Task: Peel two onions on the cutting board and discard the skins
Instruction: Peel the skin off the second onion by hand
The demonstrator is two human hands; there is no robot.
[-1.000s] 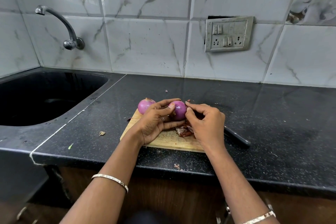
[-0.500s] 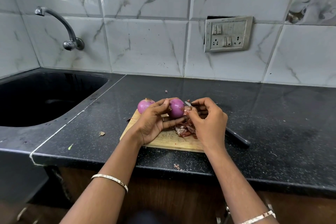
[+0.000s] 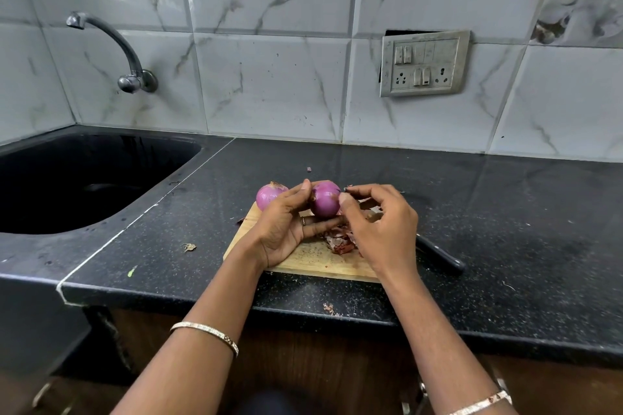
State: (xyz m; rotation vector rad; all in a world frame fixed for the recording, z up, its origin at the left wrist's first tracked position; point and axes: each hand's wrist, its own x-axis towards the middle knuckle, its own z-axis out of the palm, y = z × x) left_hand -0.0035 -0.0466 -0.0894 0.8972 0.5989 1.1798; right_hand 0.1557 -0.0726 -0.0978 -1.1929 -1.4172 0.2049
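Purple and glossy, the held onion (image 3: 324, 199) sits above the far half of the wooden cutting board (image 3: 313, 263). The left hand (image 3: 286, 229) grips it, thumb against its 9 o'clock side and fingers cupped beneath. The right hand (image 3: 381, 229) meets the onion at 3 o'clock with curled fingers, thumb and forefinger tips close together on its surface; whether a shred of skin lies between them cannot be told. A second onion (image 3: 269, 196) rests at the board's 11 o'clock corner, just beside the left thumb. Loose brown skins (image 3: 340, 241) lie heaped on the board at 5 o'clock from the held onion. A black-handled knife (image 3: 438, 254) lies on the dark counter (image 3: 505, 212) at the board's 3 o'clock edge, partly hidden behind the right hand.
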